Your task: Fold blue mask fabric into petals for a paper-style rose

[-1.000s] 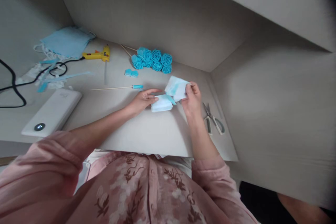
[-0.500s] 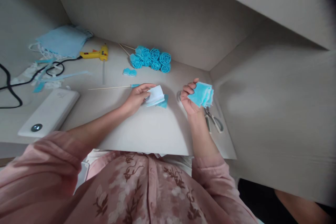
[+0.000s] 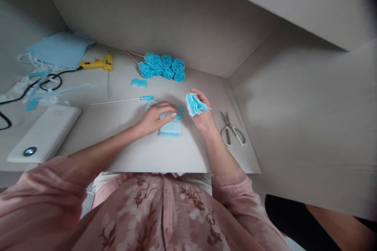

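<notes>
My left hand [image 3: 157, 118] hovers low over the desk with thumb and fingers apart, holding nothing that I can see. Beneath and around it lie cut pieces of blue face-mask fabric: a pale piece [image 3: 170, 129] nearest me, a bluer piece [image 3: 180, 113] by the fingertips, and another partly hidden piece [image 3: 151, 104] behind the knuckles. In my right hand [image 3: 204, 118], a bunched stack of blue mask-fabric squares [image 3: 194, 105] is gripped, its layered edges fanned. Just beyond my left hand rests a thin stick [image 3: 118, 101] with a blue wrapped tip [image 3: 147, 97].
Scissors [image 3: 231, 130] lie right of my right arm. Blue fabric roses [image 3: 166, 66] sit at the back, near a small blue piece [image 3: 138, 82]. Leftward are a yellow glue gun [image 3: 97, 63], face masks [image 3: 60, 49], scraps with a black cord, and a white power bank [image 3: 44, 133].
The piece in my left hand has been let go, and pieces now lie on the desk under it. My right hand has moved left and turned, still gripping the stack; the scissors are uncovered.
</notes>
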`<state>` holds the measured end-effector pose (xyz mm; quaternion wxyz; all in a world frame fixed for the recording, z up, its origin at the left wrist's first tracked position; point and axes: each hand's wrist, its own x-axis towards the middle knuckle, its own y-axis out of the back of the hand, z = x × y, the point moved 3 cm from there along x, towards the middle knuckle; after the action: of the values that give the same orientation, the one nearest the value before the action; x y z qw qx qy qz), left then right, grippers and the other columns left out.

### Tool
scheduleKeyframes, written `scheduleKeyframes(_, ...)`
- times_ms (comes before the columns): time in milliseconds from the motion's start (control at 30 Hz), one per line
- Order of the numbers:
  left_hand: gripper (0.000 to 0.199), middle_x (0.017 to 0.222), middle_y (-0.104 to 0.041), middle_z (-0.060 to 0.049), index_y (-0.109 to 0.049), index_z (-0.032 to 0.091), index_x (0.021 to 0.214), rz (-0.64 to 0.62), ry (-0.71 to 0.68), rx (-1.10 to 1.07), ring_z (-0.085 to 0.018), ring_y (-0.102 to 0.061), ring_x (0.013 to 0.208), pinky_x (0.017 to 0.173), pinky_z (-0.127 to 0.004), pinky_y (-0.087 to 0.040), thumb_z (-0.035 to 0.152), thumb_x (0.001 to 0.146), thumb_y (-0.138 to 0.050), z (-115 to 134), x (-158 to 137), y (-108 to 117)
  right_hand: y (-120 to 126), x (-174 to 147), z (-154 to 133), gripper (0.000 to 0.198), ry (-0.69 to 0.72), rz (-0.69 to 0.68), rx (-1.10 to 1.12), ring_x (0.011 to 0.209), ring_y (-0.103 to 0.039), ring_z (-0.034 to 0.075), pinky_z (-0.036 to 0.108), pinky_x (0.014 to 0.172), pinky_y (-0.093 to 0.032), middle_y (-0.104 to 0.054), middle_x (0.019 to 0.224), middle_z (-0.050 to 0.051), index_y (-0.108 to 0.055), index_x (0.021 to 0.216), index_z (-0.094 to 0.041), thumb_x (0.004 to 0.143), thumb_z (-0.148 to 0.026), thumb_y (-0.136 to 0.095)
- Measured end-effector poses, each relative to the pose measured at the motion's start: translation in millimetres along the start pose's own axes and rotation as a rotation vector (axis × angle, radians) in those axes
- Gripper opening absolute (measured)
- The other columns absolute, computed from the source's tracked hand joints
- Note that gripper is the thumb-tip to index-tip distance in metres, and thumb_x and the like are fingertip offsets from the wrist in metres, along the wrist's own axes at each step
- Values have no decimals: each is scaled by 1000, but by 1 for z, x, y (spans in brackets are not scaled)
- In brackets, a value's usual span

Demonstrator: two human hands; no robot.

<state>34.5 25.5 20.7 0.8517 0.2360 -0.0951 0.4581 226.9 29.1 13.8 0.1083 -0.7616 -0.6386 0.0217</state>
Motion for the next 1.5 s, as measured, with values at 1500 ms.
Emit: scheduleKeyframes(1500,21,93,-72,-14,-73,15,93,-440,-124,931,-28,-66,89,78,-38,-47,16,80,-57,-12,40,-45,18,15,-1,35,72,66,226,99,-69,18,32,84,-58,-74,105,1,-71,104,-29,75,-48,-74)
